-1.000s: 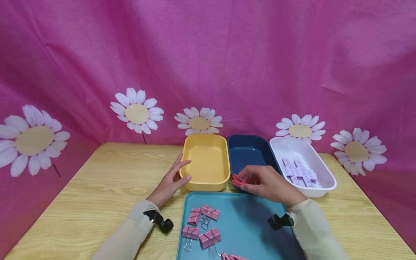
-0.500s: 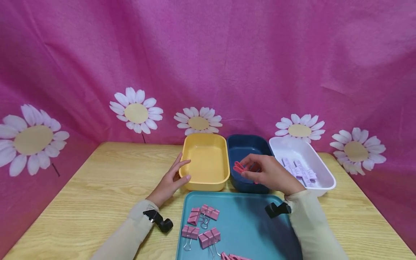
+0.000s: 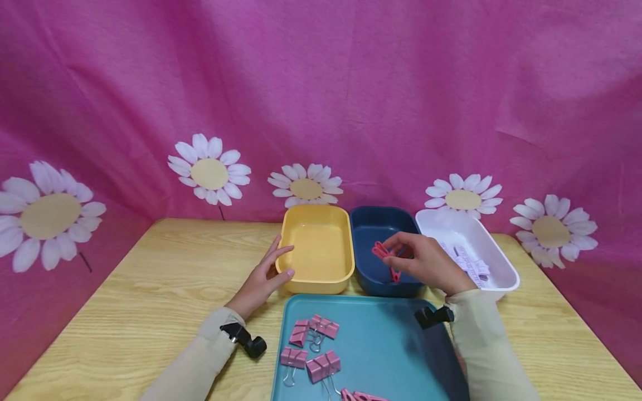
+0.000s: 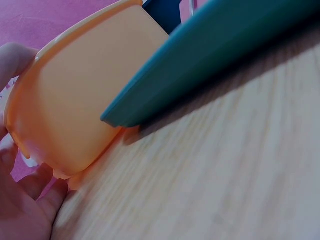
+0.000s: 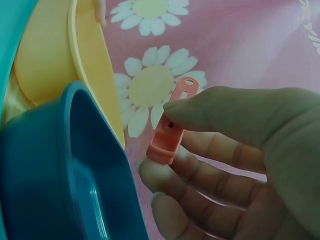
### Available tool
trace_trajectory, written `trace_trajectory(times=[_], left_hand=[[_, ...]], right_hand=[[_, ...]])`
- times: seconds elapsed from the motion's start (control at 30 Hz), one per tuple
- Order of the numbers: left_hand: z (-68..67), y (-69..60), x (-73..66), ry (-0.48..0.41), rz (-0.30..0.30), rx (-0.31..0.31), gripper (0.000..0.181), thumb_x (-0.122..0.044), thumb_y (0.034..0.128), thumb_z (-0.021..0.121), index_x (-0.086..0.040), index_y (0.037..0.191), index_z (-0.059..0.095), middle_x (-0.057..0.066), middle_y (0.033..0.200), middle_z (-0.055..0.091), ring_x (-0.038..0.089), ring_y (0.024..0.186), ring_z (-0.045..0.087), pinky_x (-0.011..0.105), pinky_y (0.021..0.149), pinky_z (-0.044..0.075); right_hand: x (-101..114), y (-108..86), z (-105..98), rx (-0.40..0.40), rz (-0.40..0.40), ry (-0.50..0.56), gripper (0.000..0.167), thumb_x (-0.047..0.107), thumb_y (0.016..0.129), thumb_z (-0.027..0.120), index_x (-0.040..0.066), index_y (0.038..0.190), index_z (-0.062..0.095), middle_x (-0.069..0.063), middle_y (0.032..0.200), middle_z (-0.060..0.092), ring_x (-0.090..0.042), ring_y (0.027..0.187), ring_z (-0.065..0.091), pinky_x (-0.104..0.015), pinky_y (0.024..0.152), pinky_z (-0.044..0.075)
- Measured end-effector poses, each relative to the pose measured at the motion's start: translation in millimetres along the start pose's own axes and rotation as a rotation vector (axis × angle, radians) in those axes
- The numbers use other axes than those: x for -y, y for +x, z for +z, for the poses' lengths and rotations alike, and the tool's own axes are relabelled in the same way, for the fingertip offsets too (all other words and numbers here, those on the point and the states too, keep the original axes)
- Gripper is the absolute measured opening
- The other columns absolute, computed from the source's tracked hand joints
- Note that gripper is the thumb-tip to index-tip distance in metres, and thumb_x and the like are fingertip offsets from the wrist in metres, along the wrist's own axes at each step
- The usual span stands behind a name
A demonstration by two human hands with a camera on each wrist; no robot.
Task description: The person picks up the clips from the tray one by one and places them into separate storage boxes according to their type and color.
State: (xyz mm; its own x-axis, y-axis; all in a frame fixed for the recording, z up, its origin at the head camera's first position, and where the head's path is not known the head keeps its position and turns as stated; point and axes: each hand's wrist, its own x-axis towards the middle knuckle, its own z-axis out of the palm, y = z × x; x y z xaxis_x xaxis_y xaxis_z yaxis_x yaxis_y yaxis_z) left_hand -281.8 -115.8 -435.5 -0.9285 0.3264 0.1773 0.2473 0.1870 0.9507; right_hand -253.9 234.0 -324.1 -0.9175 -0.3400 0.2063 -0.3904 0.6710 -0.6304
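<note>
My right hand [image 3: 428,262] pinches a red clothespin [image 5: 170,127] between thumb and fingertips over the navy bin [image 3: 378,217]. In the head view another red piece [image 3: 395,274] shows below those fingers; I cannot tell whether it is held or lies in the bin. My left hand [image 3: 259,284] rests at the left side of the yellow bin [image 3: 316,287]. Its thumb and index finger reach over the rim, and other fingers touch the outer wall in the left wrist view. Several pink binder clips [image 3: 323,366] and pink clothespins [image 3: 362,396] lie on the teal tray [image 3: 391,334].
A white bin [image 3: 494,262] with several lilac patterned strips stands right of the navy bin, partly behind the right hand. All three bins stand in a row behind the tray on the wooden table [image 3: 125,312]. A magenta daisy-print cloth [image 3: 321,100] hangs behind.
My right hand has risen from the navy bin's near edge and moved inward and right over it, carrying the clothespin. The second red piece shows more clearly now. My left hand has stayed put.
</note>
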Motion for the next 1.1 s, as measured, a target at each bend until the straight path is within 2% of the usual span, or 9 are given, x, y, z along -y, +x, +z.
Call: trace_trajectory(times=[0.17, 0.53, 1.1], left_hand=[[-2.8, -2.6, -0.4, 0.009, 0.004, -0.007, 0.054, -0.034, 0.0931, 0.064, -0.032, 0.143, 0.043, -0.016, 0.160, 0.003, 0.018, 0.147, 0.007, 0.039, 0.116, 0.020], [-2.3, -2.3, 4.0, -0.021, 0.005, -0.003, 0.055, -0.032, 0.0927, 0.065, -0.030, 0.143, 0.044, -0.015, 0.160, 0.003, 0.021, 0.147, 0.011, 0.039, 0.115, 0.023], [0.5, -0.9, -2.2, -0.005, 0.009, 0.000, 0.053, -0.029, 0.0949, 0.062, -0.024, 0.144, 0.043, -0.009, 0.162, 0.002, 0.023, 0.147, 0.010, 0.040, 0.114, 0.023]], right_hand=[[-2.3, 1.7, -0.2, -0.002, 0.009, 0.015, 0.021, 0.017, 0.085, 0.074, 0.009, 0.103, 0.068, -0.001, 0.080, 0.065, -0.018, 0.068, 0.061, -0.027, 0.059, 0.051], [-15.7, 4.7, 5.4, -0.010, 0.013, -0.020, 0.018, 0.014, 0.084, 0.073, 0.009, 0.101, 0.068, 0.002, 0.076, 0.064, -0.019, 0.068, 0.061, -0.027, 0.061, 0.049], [-34.8, 3.9, 8.2, -0.033, 0.055, -0.021, 0.021, 0.013, 0.085, 0.073, 0.004, 0.104, 0.067, -0.002, 0.079, 0.066, -0.014, 0.070, 0.060, -0.025, 0.062, 0.049]])
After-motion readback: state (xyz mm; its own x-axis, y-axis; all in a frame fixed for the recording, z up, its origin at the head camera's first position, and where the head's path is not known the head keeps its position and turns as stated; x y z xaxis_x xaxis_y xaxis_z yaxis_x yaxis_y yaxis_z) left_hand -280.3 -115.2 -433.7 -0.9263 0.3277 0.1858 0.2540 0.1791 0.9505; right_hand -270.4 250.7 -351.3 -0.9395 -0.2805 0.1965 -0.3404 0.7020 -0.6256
